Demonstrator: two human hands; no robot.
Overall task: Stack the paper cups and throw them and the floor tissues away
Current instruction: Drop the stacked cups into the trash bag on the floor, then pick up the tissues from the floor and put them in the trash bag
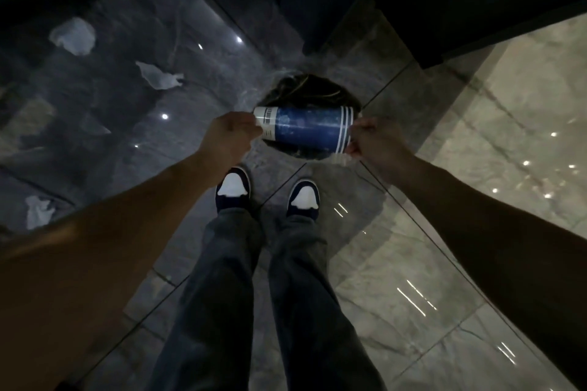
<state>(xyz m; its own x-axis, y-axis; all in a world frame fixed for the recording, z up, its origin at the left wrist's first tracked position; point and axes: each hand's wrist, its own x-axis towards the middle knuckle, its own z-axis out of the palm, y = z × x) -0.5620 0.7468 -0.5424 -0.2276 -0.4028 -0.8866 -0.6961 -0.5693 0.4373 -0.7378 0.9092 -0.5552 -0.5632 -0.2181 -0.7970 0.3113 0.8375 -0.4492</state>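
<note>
Fingers of both my hands are gripping a nested stack of blue cups (305, 130), one hand at each end. My left hand (227, 136) is pinching the narrow base end, where a white barcode label is showing. My right hand (378, 143) is pinching the wide rim end, where several white rims are bunching together. Both grips are closed on the cups; neither hand is free.

I am holding the stack sideways, its long axis running left to right between my hands, level and at about the height of my outstretched arms. It is hanging directly over the dark round mouth of a bin (306, 87), which is lined with a dark bag and standing on the floor (444, 232) just ahead of my shoes. The stack is spanning most of the opening, so I judge that letting go with both hands would drop it in, or tipping one end down first.

Crumpled white tissues are lying on the dark floor well off to my left: one (73, 35) far ahead, one (158, 75) nearer the bin, one (38, 211) beside my left forearm. My left hand is the nearer to them.
</note>
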